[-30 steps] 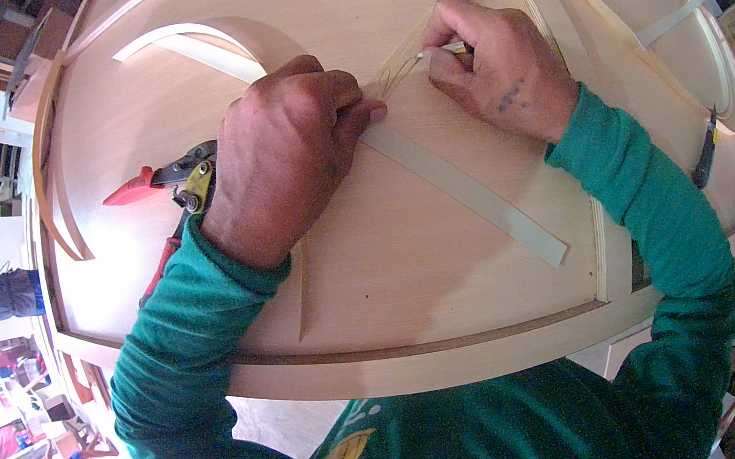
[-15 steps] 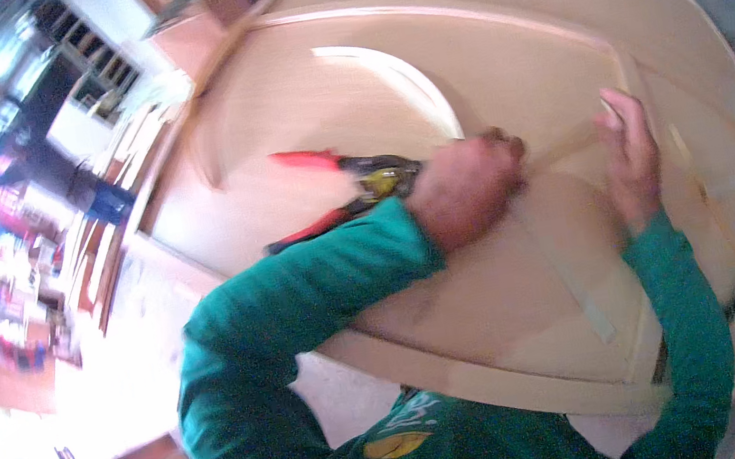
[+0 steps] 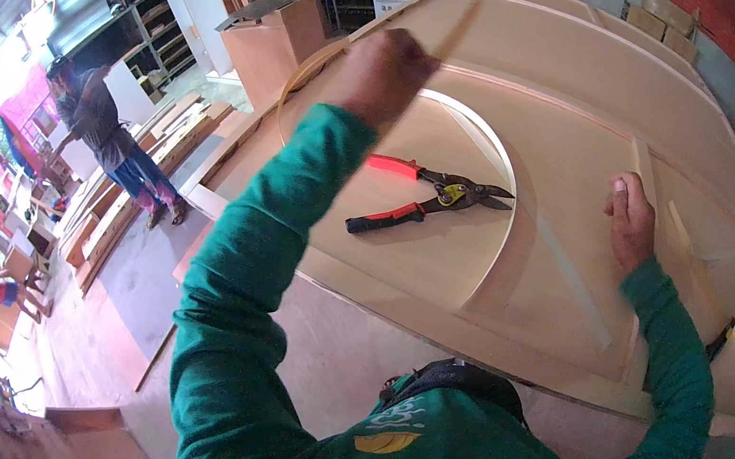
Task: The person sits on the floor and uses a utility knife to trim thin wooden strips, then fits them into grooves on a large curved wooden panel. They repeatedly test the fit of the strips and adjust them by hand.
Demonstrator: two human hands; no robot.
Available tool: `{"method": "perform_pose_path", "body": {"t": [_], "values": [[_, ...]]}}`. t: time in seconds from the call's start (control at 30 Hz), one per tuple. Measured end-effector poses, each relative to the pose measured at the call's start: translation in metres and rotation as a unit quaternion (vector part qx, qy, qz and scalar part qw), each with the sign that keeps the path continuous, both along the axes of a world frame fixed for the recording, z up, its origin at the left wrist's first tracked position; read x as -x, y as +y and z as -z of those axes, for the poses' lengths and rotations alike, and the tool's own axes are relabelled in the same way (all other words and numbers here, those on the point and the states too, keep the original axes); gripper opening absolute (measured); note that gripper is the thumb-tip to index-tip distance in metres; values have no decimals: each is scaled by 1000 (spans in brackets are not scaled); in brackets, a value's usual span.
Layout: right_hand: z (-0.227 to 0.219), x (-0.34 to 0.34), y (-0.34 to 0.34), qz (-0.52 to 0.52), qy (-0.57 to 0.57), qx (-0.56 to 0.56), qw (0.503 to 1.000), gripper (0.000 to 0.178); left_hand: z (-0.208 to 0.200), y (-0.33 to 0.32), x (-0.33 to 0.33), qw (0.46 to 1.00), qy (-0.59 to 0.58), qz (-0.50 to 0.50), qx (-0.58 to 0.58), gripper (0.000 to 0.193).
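Note:
My left hand [image 3: 384, 80] is raised over the far left side of a large wooden panel [image 3: 390, 312]. It is closed on a thin tan strip [image 3: 457, 31], blurred at its free end; a curved length also shows left of the hand. Over the panel's right part, my right hand [image 3: 631, 221] has its fingers curled in; whatever they hold, if anything, is hidden. Between the hands lie tin snips [image 3: 453, 195] with red and black handles, their handles spread. A pale strip [image 3: 508, 164] arcs around the snips' tips.
A flat whitish strip [image 3: 573, 283] lies on the panel, which has raised ribs and a curved rim. Another person [image 3: 106, 127] stands at the far left beside stacked boards [image 3: 140, 189]. A wooden cabinet [image 3: 281, 46] stands beyond the panel.
My left hand has moved up and away from the panel's middle, uncovering the snips. My right hand's fingers have curled in from a straighter pose. The view has tilted up, showing more workshop.

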State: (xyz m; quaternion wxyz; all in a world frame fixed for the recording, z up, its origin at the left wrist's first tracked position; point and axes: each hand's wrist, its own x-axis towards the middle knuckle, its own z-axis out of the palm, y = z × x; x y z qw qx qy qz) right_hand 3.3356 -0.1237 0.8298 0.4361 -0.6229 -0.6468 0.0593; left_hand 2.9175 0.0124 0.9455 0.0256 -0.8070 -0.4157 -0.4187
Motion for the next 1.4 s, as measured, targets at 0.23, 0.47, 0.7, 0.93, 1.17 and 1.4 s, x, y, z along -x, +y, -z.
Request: {"method": "perform_pose_path", "body": {"t": [0.23,0.47,0.7,0.93,1.17,1.4], "values": [[-24,-5,-35,-75,-183,30,980,16,39,6,85,992,-45,29,118,35],[-32,15,-70,-68,-162,180,968,13,23,-57,92,935,-274,62,217,41],[-63,113,-72,-42,-193,-183,963,23,-7,-106,60,892,-383,153,187,37],[-80,172,-60,-36,-168,116,978,45,-4,-143,31,863,-438,218,125,22],[-40,133,-19,-17,-178,322,930,44,17,-162,87,867,-440,170,160,18],[-97,139,-66,-26,208,165,964,35,53,-205,82,822,-493,215,186,24]]}}
